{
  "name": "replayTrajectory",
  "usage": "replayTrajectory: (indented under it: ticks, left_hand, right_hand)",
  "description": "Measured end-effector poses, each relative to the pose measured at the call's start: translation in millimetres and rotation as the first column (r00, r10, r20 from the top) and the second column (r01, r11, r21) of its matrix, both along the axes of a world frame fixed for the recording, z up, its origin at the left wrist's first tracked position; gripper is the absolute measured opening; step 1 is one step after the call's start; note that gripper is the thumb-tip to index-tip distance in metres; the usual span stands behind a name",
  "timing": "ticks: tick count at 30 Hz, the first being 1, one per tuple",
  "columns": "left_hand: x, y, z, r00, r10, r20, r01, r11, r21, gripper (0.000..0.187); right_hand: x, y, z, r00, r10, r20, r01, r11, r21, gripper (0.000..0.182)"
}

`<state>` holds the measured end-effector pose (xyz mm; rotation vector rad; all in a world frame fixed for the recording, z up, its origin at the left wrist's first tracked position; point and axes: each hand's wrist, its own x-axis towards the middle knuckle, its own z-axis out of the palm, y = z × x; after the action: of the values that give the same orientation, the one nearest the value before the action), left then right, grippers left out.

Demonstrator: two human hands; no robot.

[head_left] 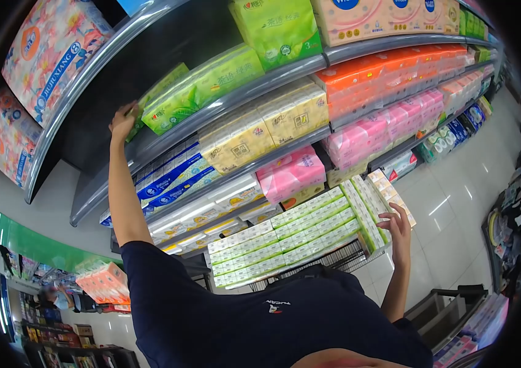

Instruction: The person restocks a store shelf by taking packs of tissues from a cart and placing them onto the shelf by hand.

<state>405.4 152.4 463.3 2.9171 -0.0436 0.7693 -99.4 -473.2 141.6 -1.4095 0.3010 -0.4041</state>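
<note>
My left hand [124, 121] reaches up to a shelf, its fingers closed on the near end of a green tissue pack [165, 81]. That pack stands behind a front row of light green tissue packs [211, 86], which hides much of it. Lower down, my right hand [398, 228] hangs with fingers bent and apart, holding nothing. Its fingertips are right by the end of a large stack of white-and-green tissue packs [282, 236], which sits on a black wire cart [349, 254].
Yellow tissue packs [260, 126], orange packs [389, 76] and pink packs [383, 132] fill the shelves in front. The grey shelf edge [224, 101] runs below my left hand. Flowered packs [55, 55] stand at the upper left. Tiled floor [450, 202] shows at the right.
</note>
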Motion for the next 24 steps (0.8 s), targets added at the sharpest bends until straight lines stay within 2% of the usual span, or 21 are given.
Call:
replayTrajectory:
  ticks: [1,2,5,9,11,12,14,17,21,24]
  left_hand:
    - [1.1,2.2,1.7,0.998,-0.059,-0.038,0.053,0.990,-0.127,0.042]
    - [4.7,2.7,4.2,0.998,-0.059,-0.038,0.054,0.991,-0.126,0.042]
    - [10.4,7.6,12.9,0.908,-0.382,-0.172,0.309,0.888,-0.340,0.054]
    - [-20.9,-36.4,28.6,0.896,-0.375,-0.236,0.262,0.878,-0.399,0.068]
    - [-27.2,-51.8,32.6,0.852,-0.457,-0.255,0.268,0.800,-0.538,0.079]
    - [-27.4,-58.4,34.6,0.853,-0.460,-0.248,0.273,0.796,-0.540,0.079]
    - [-25.4,-72.9,39.7,0.794,-0.533,-0.291,0.252,0.725,-0.640,0.087]
    - [-23.8,-95.9,45.6,0.731,-0.595,-0.335,0.266,0.700,-0.663,0.093]
    - [-12.0,-120.6,50.4,0.680,-0.615,-0.399,0.315,0.737,-0.598,0.094]
    - [-12.7,-132.7,51.5,0.706,-0.569,-0.421,0.294,0.777,-0.557,0.093]
  right_hand:
    - [-0.9,-0.7,-3.9,1.000,0.001,-0.004,-0.001,1.000,0.020,0.054]
    - [-1.8,-0.5,-6.6,1.000,0.006,-0.010,-0.006,0.999,0.039,0.056]
    - [-0.9,2.3,-10.0,0.999,0.023,-0.031,-0.020,0.995,0.101,0.054]
    - [7.4,11.5,-9.3,0.999,0.042,-0.018,-0.040,0.994,0.100,0.055]
    - [11.2,16.3,-5.2,0.995,0.097,0.007,-0.098,0.988,0.116,0.055]
    - [12.7,20.4,-2.5,0.995,0.093,0.027,-0.096,0.989,0.112,0.045]
    - [15.2,23.8,-5.2,0.992,0.113,0.052,-0.119,0.982,0.145,0.044]
    - [17.8,29.2,-3.1,0.987,0.145,0.062,-0.154,0.971,0.181,0.046]
    - [15.6,31.4,-4.5,0.981,0.179,0.079,-0.192,0.962,0.197,0.047]
    - [12.2,29.5,-7.5,0.979,0.187,0.077,-0.199,0.960,0.197,0.047]
